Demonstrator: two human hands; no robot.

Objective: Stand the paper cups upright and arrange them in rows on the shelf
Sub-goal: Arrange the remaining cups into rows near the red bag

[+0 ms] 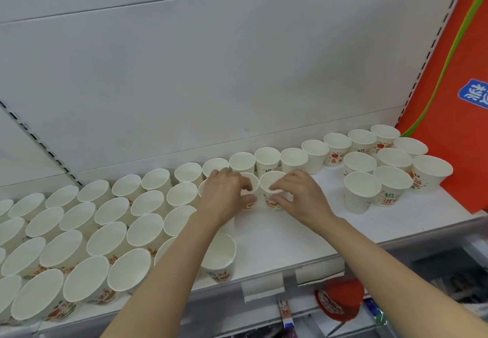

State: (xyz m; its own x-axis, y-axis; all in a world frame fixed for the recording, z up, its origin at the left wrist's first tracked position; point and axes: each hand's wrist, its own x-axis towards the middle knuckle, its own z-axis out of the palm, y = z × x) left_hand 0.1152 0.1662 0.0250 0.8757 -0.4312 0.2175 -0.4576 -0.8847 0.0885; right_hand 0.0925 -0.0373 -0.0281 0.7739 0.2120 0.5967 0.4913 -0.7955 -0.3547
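Two bare hands meet at the centre of the frame over a white shelf (277, 242), each grasping one upright paper cup. The left hand (224, 195) curls its fingers round the left cup (249, 192), thumb on the near wall. The right hand (301, 195) pinches the right cup (272, 187) between fingers on the rim and thumb on the printed side. The two cups stand touching, just in front of the back row.

The back row (266, 160) runs along the white back panel (211, 86) from centre left to upper right; about fourteen cups show in it, all upright. At right, a cluster of eight cups (361, 192) stands apart from the hands. The left half of the frame holds a dense block of cups (105, 234) in rows; its count is uncertain, as some are cut off by the frame edge or hidden by the left arm. One cup (220, 255) stands alone by the front edge, beside the left forearm.

An orange bag (454, 60) hangs at upper right. A red package (340, 300) lies below the shelf.
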